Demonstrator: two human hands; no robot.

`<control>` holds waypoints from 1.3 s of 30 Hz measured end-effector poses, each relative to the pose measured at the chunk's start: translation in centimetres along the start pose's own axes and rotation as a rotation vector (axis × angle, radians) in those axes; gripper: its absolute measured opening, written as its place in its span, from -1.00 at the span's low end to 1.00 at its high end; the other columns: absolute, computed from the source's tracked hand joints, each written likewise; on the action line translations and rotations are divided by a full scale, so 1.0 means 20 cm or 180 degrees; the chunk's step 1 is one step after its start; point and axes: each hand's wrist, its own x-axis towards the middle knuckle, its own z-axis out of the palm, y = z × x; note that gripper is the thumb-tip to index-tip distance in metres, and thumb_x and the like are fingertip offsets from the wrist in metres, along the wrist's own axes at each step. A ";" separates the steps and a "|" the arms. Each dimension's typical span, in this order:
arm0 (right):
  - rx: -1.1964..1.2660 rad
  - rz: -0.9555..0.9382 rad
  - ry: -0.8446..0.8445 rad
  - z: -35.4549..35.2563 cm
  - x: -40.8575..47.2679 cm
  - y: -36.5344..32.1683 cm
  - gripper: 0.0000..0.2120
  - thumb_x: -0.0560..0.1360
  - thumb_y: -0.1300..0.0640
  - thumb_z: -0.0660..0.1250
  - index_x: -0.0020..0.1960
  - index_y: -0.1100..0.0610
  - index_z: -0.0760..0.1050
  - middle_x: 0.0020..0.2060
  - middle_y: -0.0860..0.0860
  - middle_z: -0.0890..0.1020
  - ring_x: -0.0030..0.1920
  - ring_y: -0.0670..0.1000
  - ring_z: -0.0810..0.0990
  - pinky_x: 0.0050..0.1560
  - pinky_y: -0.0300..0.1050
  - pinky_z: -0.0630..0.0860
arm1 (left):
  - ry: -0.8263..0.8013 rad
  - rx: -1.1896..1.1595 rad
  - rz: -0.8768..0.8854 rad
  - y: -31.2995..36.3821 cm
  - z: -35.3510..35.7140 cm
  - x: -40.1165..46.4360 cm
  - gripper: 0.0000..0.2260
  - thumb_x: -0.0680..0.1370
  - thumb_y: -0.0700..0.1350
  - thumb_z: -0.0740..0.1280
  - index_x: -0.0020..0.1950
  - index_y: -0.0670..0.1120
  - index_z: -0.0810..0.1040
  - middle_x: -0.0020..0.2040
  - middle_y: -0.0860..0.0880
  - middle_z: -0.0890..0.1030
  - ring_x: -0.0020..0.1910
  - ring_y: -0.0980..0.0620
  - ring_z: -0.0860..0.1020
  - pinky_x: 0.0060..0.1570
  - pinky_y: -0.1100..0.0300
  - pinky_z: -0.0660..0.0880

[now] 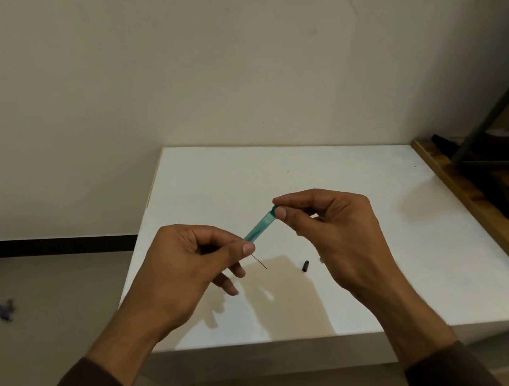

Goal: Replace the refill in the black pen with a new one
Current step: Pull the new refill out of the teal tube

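**Two hands hold a green pen tube over a white table**

White table [364, 209] sits in the corner of a room with plain cream walls. Both hands are up above the table, close together.

The left hand [188, 268] is mostly closed. Its thumb and first finger pinch the low end of a see-through green pen tube [260, 228]. The other fingers curl loosely below. A thin dark refill tip [259, 261] pokes out just under the left thumb and points down at the table.

The right hand [335, 233] is also mostly closed. Its thumb and first finger pinch the top end of the same green tube. The tube slants up from the left hand to the right hand.

A small black pen piece [305, 265] lies on the table, just beside the right hand and not touching it.

A wooden board [465, 201] lies at the right edge of the table. A small blue scrap [5, 309] lies on the floor at the left.
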 end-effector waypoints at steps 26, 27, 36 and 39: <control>0.0901 0.1159 0.0261 0.07 0.02 0.09 -0.90 0.49 0.13 0.52 -0.15 0.15 0.73 -0.47 0.01 0.49 -0.55 -0.02 0.32 -0.52 -0.17 0.30 | 0.0154 -0.0009 0.0012 -0.05 -0.16 0.00 -0.83 0.35 0.02 0.52 -0.19 -0.05 0.80 0.00 0.10 0.78 -0.19 -0.01 0.74 -0.42 0.06 0.65; 0.0926 0.1296 0.0218 0.09 0.02 0.10 -0.89 0.51 0.15 0.51 -0.14 0.18 0.72 -0.50 0.00 0.44 -0.58 -0.04 0.26 -0.55 -0.23 0.25 | 0.0266 -0.0023 0.0013 -0.06 -0.19 0.00 -0.82 0.33 0.03 0.52 -0.18 -0.04 0.80 -0.01 0.07 0.78 -0.21 -0.02 0.73 -0.43 0.05 0.64; 0.0417 0.1930 -0.0009 0.26 0.04 0.17 -0.82 0.56 0.07 0.47 0.03 0.19 0.69 -0.41 0.04 0.45 -0.58 -0.08 0.26 -0.58 -0.26 0.23 | 0.0384 0.0133 -0.0111 -0.12 -0.20 0.01 -0.90 0.41 -0.01 0.53 -0.20 -0.03 0.80 -0.10 0.07 0.77 -0.32 -0.03 0.69 -0.46 0.10 0.61; 0.0363 0.1989 -0.0013 0.26 0.03 0.18 -0.80 0.58 0.07 0.45 0.05 0.21 0.68 -0.38 0.05 0.46 -0.56 -0.07 0.28 -0.59 -0.25 0.24 | 0.0361 0.0169 -0.0103 -0.13 -0.19 0.01 -0.90 0.40 0.00 0.53 -0.21 0.00 0.79 -0.11 0.09 0.77 -0.32 -0.03 0.68 -0.46 0.11 0.61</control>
